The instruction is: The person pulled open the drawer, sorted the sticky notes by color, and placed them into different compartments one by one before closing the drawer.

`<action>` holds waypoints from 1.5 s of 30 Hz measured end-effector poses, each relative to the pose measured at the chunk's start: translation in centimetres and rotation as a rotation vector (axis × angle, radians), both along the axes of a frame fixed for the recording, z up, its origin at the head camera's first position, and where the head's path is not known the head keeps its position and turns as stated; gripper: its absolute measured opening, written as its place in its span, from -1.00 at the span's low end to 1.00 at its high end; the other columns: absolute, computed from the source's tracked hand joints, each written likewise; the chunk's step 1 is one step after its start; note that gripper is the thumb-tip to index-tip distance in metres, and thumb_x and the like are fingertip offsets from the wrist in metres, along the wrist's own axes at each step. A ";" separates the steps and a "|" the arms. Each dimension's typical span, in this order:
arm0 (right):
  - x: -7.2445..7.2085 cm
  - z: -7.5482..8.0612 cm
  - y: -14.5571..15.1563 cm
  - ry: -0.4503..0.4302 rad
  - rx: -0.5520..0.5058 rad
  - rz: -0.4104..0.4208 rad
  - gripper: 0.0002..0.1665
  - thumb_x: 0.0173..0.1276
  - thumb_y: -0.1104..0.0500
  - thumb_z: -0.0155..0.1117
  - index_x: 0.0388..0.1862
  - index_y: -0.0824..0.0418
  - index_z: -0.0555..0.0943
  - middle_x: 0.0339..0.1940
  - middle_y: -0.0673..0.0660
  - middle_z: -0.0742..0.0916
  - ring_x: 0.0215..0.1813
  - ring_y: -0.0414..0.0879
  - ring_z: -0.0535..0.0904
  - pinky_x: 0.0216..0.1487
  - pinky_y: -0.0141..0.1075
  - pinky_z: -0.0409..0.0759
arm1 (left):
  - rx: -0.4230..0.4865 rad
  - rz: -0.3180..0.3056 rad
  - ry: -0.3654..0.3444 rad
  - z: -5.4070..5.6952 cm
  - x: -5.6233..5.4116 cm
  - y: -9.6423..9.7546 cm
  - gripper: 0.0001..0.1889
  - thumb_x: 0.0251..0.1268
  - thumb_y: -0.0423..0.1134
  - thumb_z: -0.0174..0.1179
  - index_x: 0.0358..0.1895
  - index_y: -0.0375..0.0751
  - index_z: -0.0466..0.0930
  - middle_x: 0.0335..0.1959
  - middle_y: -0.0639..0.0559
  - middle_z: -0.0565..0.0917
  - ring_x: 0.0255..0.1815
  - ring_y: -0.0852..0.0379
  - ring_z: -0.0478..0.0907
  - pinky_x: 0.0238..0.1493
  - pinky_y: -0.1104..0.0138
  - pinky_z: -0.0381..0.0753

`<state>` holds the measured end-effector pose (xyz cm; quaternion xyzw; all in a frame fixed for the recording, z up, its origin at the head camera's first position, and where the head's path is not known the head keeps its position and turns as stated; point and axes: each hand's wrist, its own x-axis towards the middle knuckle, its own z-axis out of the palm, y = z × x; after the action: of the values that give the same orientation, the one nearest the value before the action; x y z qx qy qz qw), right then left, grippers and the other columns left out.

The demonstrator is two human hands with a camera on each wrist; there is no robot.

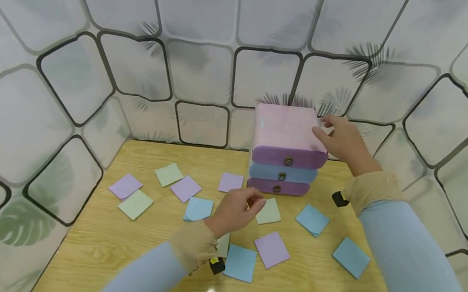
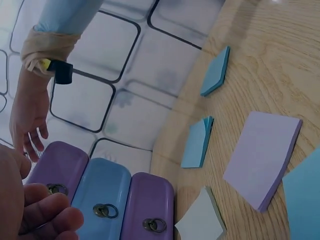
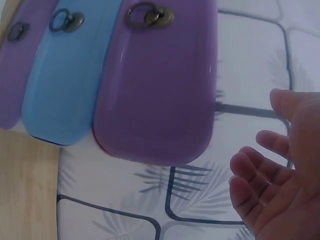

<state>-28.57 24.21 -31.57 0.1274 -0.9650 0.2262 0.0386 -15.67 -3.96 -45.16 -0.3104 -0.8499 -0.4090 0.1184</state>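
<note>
A small chest of drawers (image 1: 283,127) with a pink top stands near the table's back edge. Its fronts run purple, blue, purple from top to bottom, each with a bronze ring pull (image 3: 150,15). Beside the upper right edge of the chest is my right hand (image 1: 343,138), fingers loosely bent. The right wrist view shows a gap between those fingers and the top drawer front (image 3: 160,90), and nothing held. My left hand (image 1: 235,210) hovers in front of the chest, fingers relaxed and holding nothing. Under it lie a pale green sticky-note pad (image 1: 269,211) and a blue pad (image 1: 199,209).
Several purple, green and blue sticky-note pads lie scattered over the wooden table (image 1: 127,249). A purple pad (image 1: 272,249) and a blue pad (image 1: 240,263) sit nearest the front. Two blue pads lie right, one of them (image 1: 351,257) outermost. Patterned walls (image 1: 208,71) enclose the table's back and sides.
</note>
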 end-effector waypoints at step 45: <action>-5.8 -4.3 1.1 -0.316 0.018 -0.025 0.17 0.27 -0.56 -0.19 0.58 0.06 -0.28 0.48 0.45 0.15 0.40 0.43 0.14 0.30 0.28 0.14 | 0.155 0.468 -0.236 1.0 -7.5 9.4 -0.77 0.37 -0.09 0.13 -0.21 -0.16 0.67 -0.61 0.16 0.58 -0.65 0.29 0.45 -0.57 0.42 0.43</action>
<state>-34.41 25.29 -35.89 0.0786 -0.9625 0.2343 -0.1120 -23.15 5.45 -44.17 -0.0460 -0.8727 -0.4675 0.1332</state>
